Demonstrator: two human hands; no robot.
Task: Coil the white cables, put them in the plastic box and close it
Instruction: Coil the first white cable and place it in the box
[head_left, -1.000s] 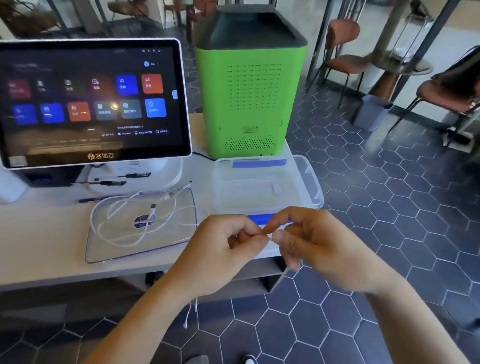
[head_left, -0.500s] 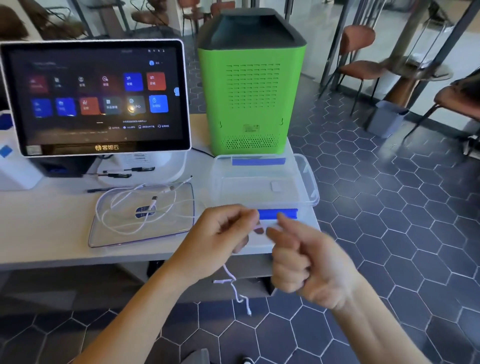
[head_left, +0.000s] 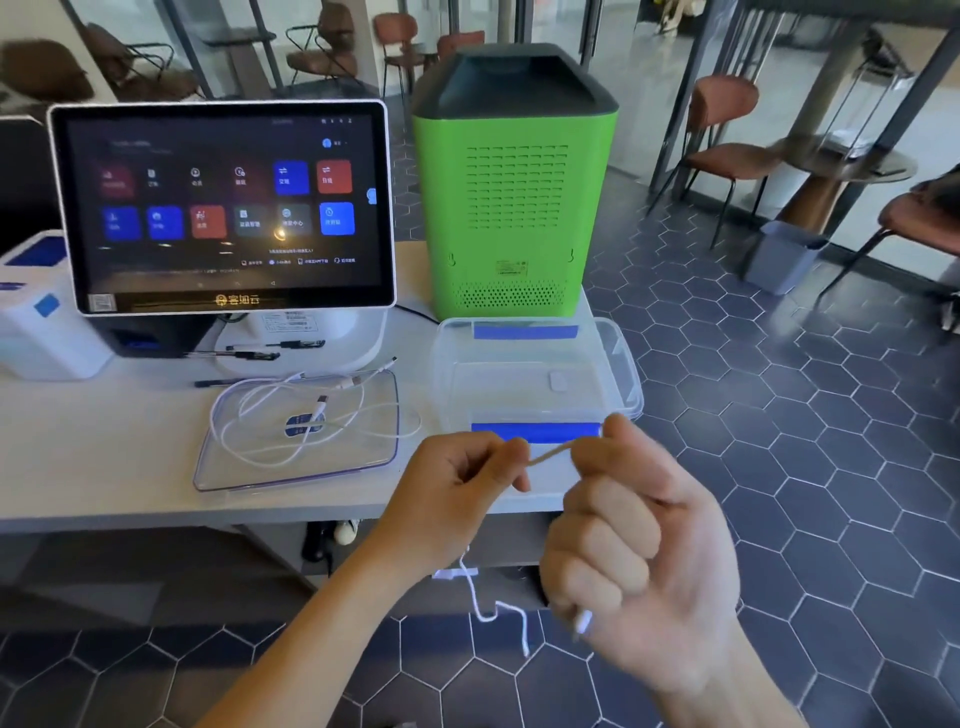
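Cable (head_left: 549, 453) in white runs taut between our two hands in front of the table (head_left: 78, 447): our left hand (head_left: 457, 493) pinches it between thumb and forefinger, our right hand (head_left: 639, 540) is curled into a fist around it, a plug end poking out below the little finger. Slack dangles in kinks beneath our left wrist. A second cable (head_left: 291, 415) lies loosely looped on the clear lid (head_left: 228, 467), which bears a blue-and-white sticker we cannot read. Just right of the lid stands the open plastic box (head_left: 618, 358), blue clips on its near and far edges, a small white tag inside. Behind it rises a green unit (head_left: 514, 208) whose label is too small to read. The screen (head_left: 223, 208) shows coloured tiles and a logo in Chinese characters along its lower edge.
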